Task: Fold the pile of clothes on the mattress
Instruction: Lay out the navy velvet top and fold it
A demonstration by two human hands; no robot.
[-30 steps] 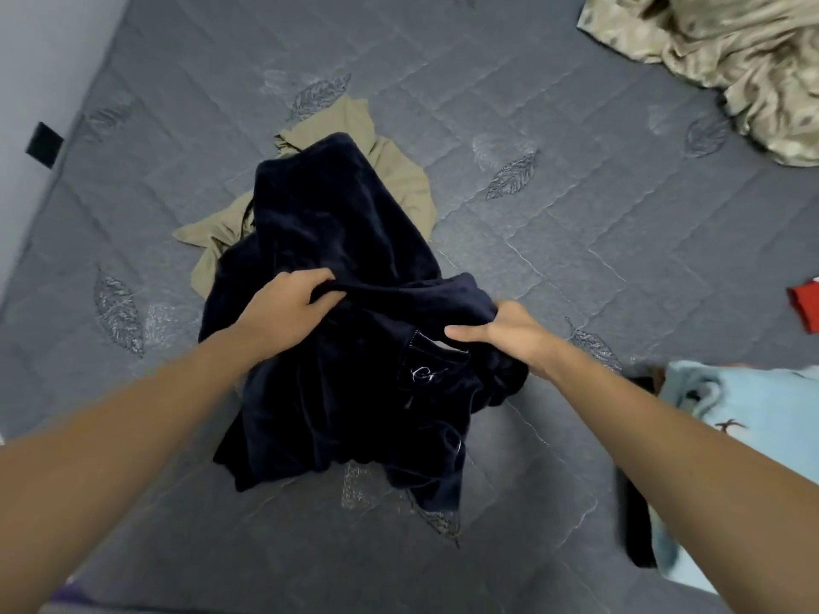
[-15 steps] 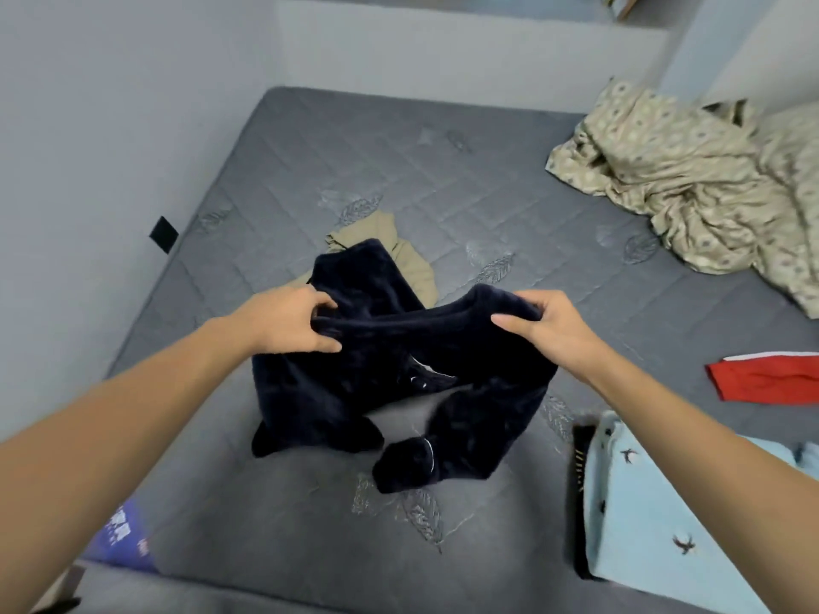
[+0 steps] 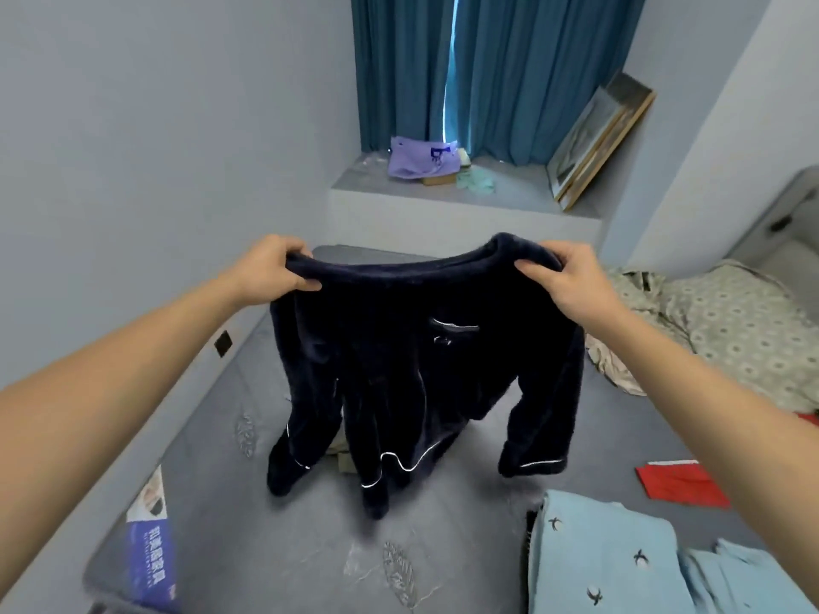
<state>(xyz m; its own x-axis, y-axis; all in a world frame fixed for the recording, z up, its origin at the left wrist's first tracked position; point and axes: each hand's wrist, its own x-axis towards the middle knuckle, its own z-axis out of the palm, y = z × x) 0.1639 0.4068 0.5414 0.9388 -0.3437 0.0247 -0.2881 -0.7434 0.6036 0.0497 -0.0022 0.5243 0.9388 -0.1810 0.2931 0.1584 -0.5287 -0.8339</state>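
So both hands are up in the air holding a dark navy fleece pajama top (image 3: pixel 412 356) by its shoulders: left hand (image 3: pixel 277 270) has its fingers curled over one shoulder, right hand (image 3: pixel 565 281) pinches the other, and the collar edge sags a bit between them. It hangs above the grey quilted mattress (image 3: pixel 310 547), sleeves dangling, white piping showing on the cuffs and hem, little chest pocket near the right hand. Hem looks like it's just about at the mattress, can't tell if it touches. Behind the top's lower edge there's a bit of beige garment (image 3: pixel 341 458) peeking out. Right of the top, near the right forearm, sits a light blue garment with bird print (image 3: pixel 607 565), then a red piece of clothing (image 3: pixel 678 483) beyond that, and a floral blanket (image 3: pixel 731 334) further right. Teal curtains (image 3: pixel 487 73) are way behind the top, over a ledge.
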